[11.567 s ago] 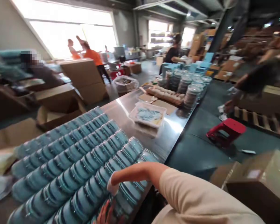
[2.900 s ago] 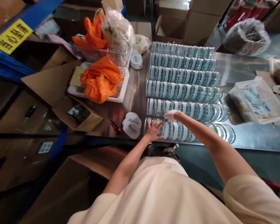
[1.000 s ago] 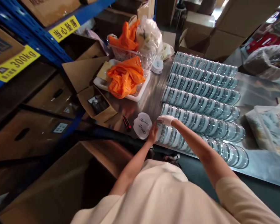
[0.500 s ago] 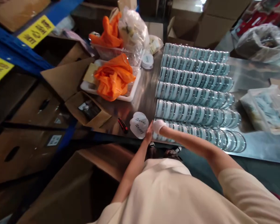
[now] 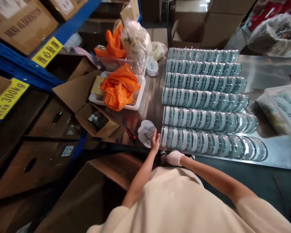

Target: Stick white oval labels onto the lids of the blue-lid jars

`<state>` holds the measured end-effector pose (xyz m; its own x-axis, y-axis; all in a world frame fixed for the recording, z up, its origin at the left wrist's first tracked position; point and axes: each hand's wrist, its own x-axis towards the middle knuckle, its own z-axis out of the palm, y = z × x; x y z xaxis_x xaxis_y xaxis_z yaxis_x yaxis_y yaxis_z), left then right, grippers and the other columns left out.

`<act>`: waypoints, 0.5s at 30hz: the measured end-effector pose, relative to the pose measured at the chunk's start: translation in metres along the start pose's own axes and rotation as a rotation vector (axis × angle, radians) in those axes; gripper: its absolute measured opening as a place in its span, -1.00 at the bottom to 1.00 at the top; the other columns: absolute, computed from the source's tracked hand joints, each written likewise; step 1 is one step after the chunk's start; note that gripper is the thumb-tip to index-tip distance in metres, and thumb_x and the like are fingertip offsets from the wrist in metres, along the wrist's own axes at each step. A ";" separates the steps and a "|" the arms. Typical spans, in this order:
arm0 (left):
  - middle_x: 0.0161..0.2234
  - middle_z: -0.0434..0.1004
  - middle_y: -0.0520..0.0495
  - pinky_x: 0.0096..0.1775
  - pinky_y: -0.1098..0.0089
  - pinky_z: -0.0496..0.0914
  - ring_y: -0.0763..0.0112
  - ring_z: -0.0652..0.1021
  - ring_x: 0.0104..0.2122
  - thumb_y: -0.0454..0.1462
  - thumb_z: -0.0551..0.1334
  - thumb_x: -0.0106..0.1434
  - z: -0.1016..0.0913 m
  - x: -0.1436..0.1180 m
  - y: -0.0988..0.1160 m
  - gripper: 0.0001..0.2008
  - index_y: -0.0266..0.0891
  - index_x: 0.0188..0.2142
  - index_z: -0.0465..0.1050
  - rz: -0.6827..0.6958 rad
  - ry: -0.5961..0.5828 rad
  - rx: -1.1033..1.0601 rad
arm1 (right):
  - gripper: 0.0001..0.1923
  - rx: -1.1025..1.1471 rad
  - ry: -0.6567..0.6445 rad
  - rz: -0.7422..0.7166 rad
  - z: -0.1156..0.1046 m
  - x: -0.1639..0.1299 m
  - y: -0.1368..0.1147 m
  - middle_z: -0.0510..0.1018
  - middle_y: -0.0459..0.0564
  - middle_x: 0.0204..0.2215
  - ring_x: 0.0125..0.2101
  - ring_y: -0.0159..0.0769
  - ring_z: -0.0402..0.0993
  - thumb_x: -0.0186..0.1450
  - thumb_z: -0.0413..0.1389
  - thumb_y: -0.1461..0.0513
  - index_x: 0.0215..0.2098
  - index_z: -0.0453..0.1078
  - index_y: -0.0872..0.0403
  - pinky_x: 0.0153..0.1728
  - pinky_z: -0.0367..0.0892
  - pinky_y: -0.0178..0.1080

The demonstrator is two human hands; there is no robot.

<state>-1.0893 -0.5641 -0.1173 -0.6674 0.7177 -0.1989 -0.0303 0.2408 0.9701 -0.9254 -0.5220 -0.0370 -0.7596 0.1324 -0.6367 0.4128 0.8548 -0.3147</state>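
Observation:
My left hand [image 5: 155, 141] is bare, at the near edge of the metal table. Its fingers stretch out flat against the right side of a small pile of white round printed cards [image 5: 146, 133]. My right hand [image 5: 174, 158], in a white glove, hangs just off the table edge in front of my body; its fingers do not show clearly. Beside both hands runs the nearest row of round clear glass pieces [image 5: 208, 142], standing on edge with white discs showing between them. More such rows [image 5: 206, 99] lie behind it. Left of the cards lies a red and black cutter [image 5: 131, 134].
White baskets [image 5: 141, 94] hold orange mesh bags [image 5: 121, 89] at the back left. An opened carton [image 5: 109, 124] sits at the table's left edge, by blue shelving [image 5: 72, 22]. To the right stands a clear plastic bin [image 5: 276, 106] with pale blue pieces.
My gloved right hand has drawn back from the left end of the nearest glass row to below the table edge. My left hand stays by the cards. The view has shifted slightly.

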 end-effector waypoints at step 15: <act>0.12 0.39 -0.41 0.22 0.07 0.15 -0.11 0.38 0.16 -0.35 0.47 -0.02 -0.096 0.101 0.022 -0.23 -0.38 0.19 0.30 -0.041 -0.177 1.013 | -0.52 0.480 0.097 0.562 0.114 -0.112 0.074 0.61 0.24 0.00 -0.02 -0.04 0.57 0.47 -0.18 0.24 0.18 0.44 0.15 -0.07 0.30 -0.18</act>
<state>-1.2290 -0.5486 -0.1025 -0.5586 0.7625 -0.3264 0.6458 0.6467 0.4058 -0.7529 -0.5309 -0.0690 -0.4012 0.5473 -0.7345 0.9092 0.3353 -0.2468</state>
